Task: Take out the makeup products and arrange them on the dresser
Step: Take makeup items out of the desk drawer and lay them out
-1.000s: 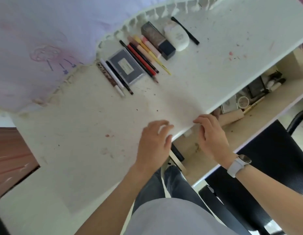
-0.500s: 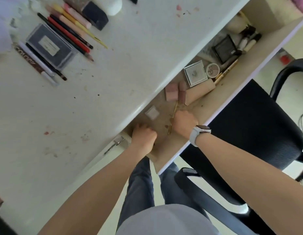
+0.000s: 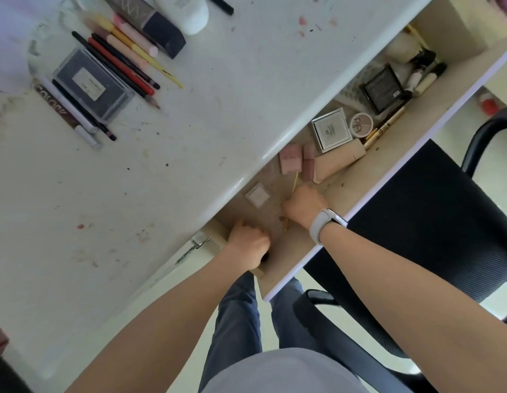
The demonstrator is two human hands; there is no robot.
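While reaching under the desk into the open drawer, leave the left grip fisted at the near end, contents impossible to tell. Lift level with the right grip, seemingly closed round the slim yellow pencil: lying flat on the drawer floor, long axis pointing away toward the pink cases.

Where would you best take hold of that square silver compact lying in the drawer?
Probably from above, pinching two opposite edges of the silver compact. It lies flat, lid up, in the open drawer, so only its thin sides offer grip. The beige tube presses against its near edge; the other pair looks freer.
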